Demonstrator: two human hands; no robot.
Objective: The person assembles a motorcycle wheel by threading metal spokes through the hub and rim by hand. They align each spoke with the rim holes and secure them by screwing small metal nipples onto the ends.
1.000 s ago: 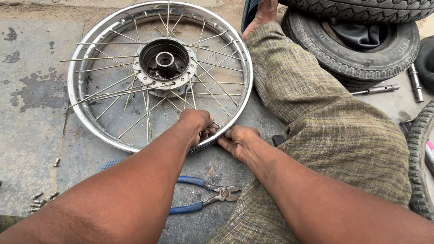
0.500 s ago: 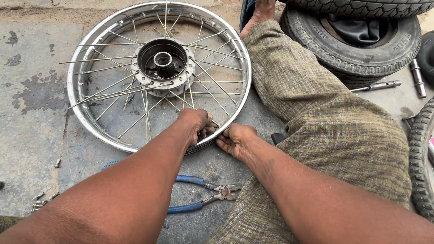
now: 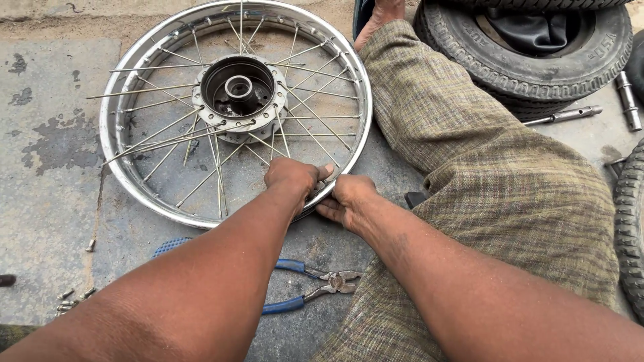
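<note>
Spoked wheel [image 3: 168, 114]: chrome rim, lying flat on the concrete floor [image 3: 47, 201], hub [image 3: 239, 94] facing up at its centre, thin steel spokes [image 3: 161, 137] fanning out to the rim, several loose and crossing at odd angles.

My left hand [image 3: 292, 177]: closed over the near edge of the rim, knuckles up, fingers curled around the rim where a spoke meets it.

My right hand [image 3: 349, 200]: just beside the left and touching it, fingers pinched on the same stretch of rim; what small part sits between the fingertips I cannot tell.

Pliers [image 3: 308, 287]: blue handles, jaws slightly apart, lying on the floor under my forearms, near the rim but not touching it.

Small metal bits [image 3: 72, 298]: scattered on the floor at lower left, well apart from the wheel.

My leg, in checked olive cloth [image 3: 483, 167]: stretched out to the right of the wheel, foot [image 3: 382, 17] near the rim's far edge.

Tyres [image 3: 530, 60]: stacked at upper right, beyond my leg; another tyre edge [image 3: 630, 228] at the right border.

Metal rod tools [image 3: 563, 115]: on the floor beside the stacked tyres.
</note>
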